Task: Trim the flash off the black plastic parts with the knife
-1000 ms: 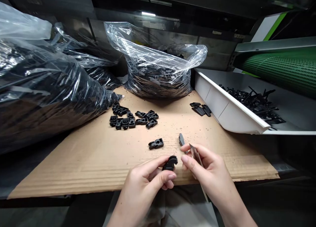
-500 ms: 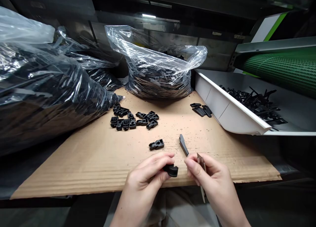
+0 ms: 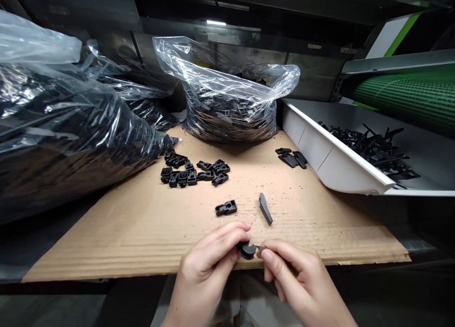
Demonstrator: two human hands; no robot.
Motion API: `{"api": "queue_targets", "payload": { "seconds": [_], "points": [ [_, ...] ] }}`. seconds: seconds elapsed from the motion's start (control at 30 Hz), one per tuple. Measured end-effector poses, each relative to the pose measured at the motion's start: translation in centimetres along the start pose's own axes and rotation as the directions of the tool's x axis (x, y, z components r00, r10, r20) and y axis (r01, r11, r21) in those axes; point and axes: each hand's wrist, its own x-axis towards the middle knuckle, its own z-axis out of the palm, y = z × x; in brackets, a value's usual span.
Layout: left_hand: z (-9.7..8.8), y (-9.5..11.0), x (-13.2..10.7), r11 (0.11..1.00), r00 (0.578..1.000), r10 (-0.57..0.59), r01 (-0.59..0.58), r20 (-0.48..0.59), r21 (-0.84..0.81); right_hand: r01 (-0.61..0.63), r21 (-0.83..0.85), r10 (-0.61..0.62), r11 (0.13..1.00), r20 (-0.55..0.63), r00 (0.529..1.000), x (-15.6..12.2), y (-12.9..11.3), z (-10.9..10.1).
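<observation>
Left hand [image 3: 208, 265]: fingers curled and pinched shut on a small black plastic part [image 3: 246, 249], thumb below, fingertips above; the part sits over the near edge of the cardboard sheet [image 3: 117, 232], between the two hands.
Right hand [image 3: 296, 277]: thumb and forefinger closed on a thin blade [image 3: 260, 247]; only the tip shows, touching the right side of the held part; the rest is hidden by the fingers.
Cardboard sheet: flat on the bench; dark specks scattered across it.
Single clip [image 3: 225, 207]: lies alone on the sheet, just beyond the left hand.
Flat sliver [image 3: 265, 208]: dark, narrow piece beside the single clip, apart from both hands.
Clip cluster [image 3: 194, 170]: loose group of like black parts, mid-sheet, well apart from the hands.
Centre bag [image 3: 227, 95]: clear plastic, mouth open, lower part packed with black parts; stands at the far end of the sheet.
Left bags [image 3: 60, 123]: clear plastic, bulging with black parts; the nearest one overlaps the sheet's left side.
White tray [image 3: 330, 161]: slanted, at right; holds a loose heap of black sprue pieces [image 3: 373, 147].
Flat pieces [image 3: 292, 157]: few dark strips on the sheet, just beside the tray wall.
Green belt [image 3: 408, 95]: ribbed surface above the tray.
</observation>
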Motion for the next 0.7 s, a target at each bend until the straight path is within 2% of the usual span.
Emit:
{"api": "queue_targets", "payload": {
  "seconds": [0.2, 0.37, 0.57, 0.63, 0.7],
  "points": [
    [0.1, -0.1, -0.2, 0.998, 0.999, 0.052, -0.052, 0.001, 0.047, 0.062, -0.064, -0.063, 0.996, -0.011, 0.998, 0.0, -0.2, -0.4],
    [0.0, -0.5, -0.3, 0.986, 0.990, 0.140, -0.141, 0.017, 0.094, 0.073, -0.127, -0.069, 0.989, 0.041, 0.997, 0.1, -0.5, -0.6],
    [0.1, -0.9, -0.1, 0.962, 0.970, 0.240, -0.244, 0.041, 0.120, 0.032, -0.096, -0.010, 0.995, 0.227, 0.974, 1.0, -0.9, -1.9],
    [0.1, -1.0, 0.0, 0.961, 0.967, 0.248, -0.253, 0.064, 0.109, -0.016, -0.028, 0.025, 0.999, 0.318, 0.948, 1.5, -1.0, -2.5],
    [0.0, -1.0, 0.0, 0.965, 0.970, 0.233, -0.240, 0.072, 0.104, -0.122, 0.070, 0.079, 0.990, 0.443, 0.893, 1.8, -1.1, -2.8]
  ]
}}
